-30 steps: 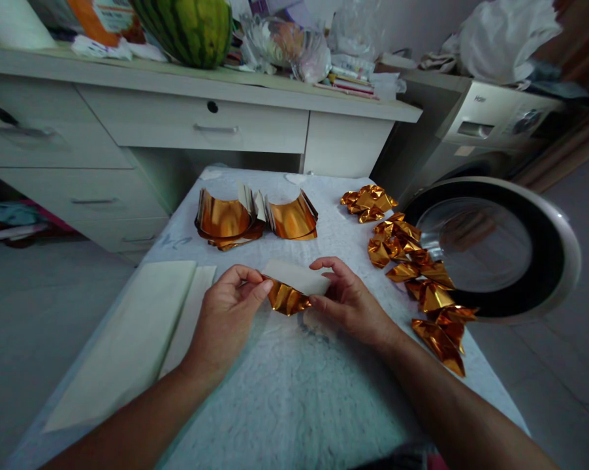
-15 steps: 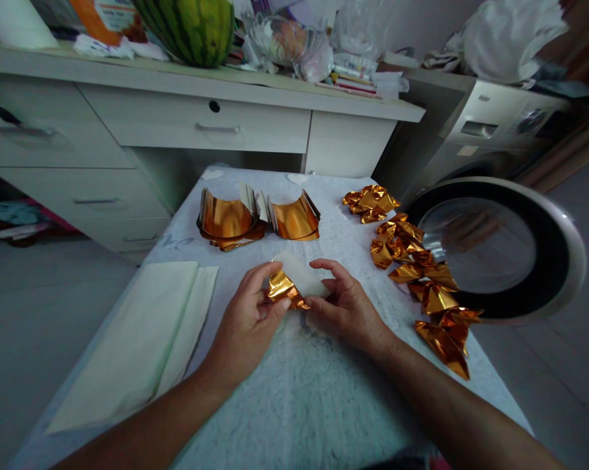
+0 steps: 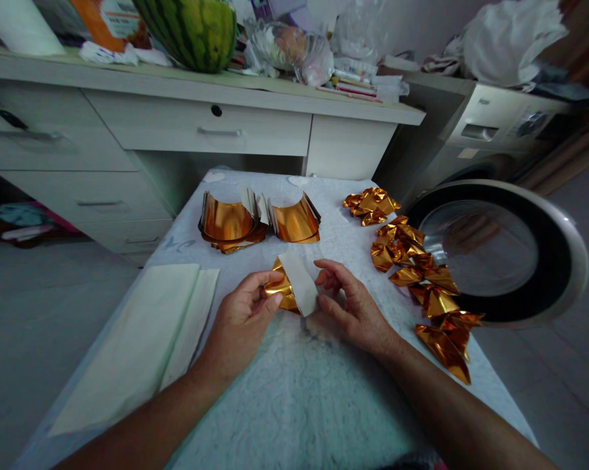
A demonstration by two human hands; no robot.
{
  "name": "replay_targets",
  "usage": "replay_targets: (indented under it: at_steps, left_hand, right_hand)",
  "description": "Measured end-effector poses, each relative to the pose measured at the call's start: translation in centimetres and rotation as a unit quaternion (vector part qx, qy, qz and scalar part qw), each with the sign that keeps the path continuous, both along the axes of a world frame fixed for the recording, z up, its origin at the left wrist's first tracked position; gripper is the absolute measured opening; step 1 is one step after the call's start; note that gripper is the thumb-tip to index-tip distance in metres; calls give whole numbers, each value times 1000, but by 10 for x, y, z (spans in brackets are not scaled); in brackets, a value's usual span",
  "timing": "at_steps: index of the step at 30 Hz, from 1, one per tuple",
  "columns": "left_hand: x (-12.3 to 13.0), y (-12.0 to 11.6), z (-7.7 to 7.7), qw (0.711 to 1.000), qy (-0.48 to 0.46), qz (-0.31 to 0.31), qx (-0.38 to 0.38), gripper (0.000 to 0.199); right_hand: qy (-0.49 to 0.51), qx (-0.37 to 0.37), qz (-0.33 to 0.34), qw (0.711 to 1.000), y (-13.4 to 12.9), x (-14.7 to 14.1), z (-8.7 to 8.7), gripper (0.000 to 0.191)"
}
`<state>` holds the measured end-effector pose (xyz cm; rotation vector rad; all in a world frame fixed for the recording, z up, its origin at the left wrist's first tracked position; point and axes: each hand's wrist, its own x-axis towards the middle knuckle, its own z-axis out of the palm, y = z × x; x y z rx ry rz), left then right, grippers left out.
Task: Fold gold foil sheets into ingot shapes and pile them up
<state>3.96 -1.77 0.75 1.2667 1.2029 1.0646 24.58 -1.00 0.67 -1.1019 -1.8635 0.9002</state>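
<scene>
Between thumb and fingers my left hand (image 3: pixel 249 301) pinches a partly folded sheet of gold foil paper (image 3: pixel 298 286), gold on the left and pale on the right. Just off its right edge is my right hand (image 3: pixel 349 305), fingers apart and curved; whether a fingertip touches the paper I cannot tell. Behind the hands stand two curved stacks of gold foil paper, a left stack (image 3: pixel 227 220) and a right stack (image 3: pixel 295 220). Folded gold foil pieces (image 3: pixel 406 245) lie in a trail along the table's right side.
On the cloth-covered table (image 3: pixel 294 405), white paper sheets (image 3: pixel 132 333) lie at the left. A washing machine's round open door (image 3: pixel 576 261) borders the right edge. Behind stands a white counter (image 3: pixel 255 134) with drawers, bearing a watermelon (image 3: pixel 191 32) and plastic bags.
The foil paper has turned, showing more of its pale side as a flat band. My right hand has moved slightly right, off its lower corner. My left hand keeps its pinch.
</scene>
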Motion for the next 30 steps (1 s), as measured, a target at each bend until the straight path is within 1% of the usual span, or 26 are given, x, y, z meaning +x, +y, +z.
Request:
replay_targets:
  at_steps: [2,5,7,10,13,15,17,19,21,24,25,26,30]
  left_hand:
    - [-1,1,0,1000,2,-5,-4,29]
    - [-1,3,-2,1000,0,-19,-10,31]
    - [-3,5,-3,999,8,-35,-12,32]
    - [-5,7,-4,998,36,-55,-5,31]
    - [-8,9,-4,993,97,-61,28,28]
    - [-9,9,-5,982,158,-69,74,27]
    - [-9,9,-6,962,223,-83,131,26]
    - [-9,8,-9,938,281,-94,181,26]
    - [-8,7,-12,912,331,-100,219,26]
    - [-7,7,-16,879,395,-80,256,28]
    - [-7,7,-16,875,403,-77,258,27]
    - [-7,7,-16,876,403,-79,252,27]
    - [-6,7,-13,904,347,-138,210,29]
  right_hand:
    - [-47,58,9,997,1,1,0,62]
    - [-114,105,21,988,-1,-2,-3,74]
    - [-145,131,17,981,-3,-5,-6,74]
    - [-180,153,30,971,-6,-6,-9,66]
    - [-205,160,61,964,-7,-5,-8,53]
    - [-212,160,81,961,-6,-5,-6,40]
    - [-219,150,102,959,-6,-6,-5,26]
    - [-225,135,125,957,-5,-8,-3,18]
    - [-224,123,141,957,-4,-8,-3,15]
    - [-209,109,148,960,-3,-8,-2,14]
    - [-204,103,150,962,-2,-8,-2,15]
    - [-200,96,151,963,-2,-8,-1,16]
    - [-200,74,142,967,-1,-10,0,15]
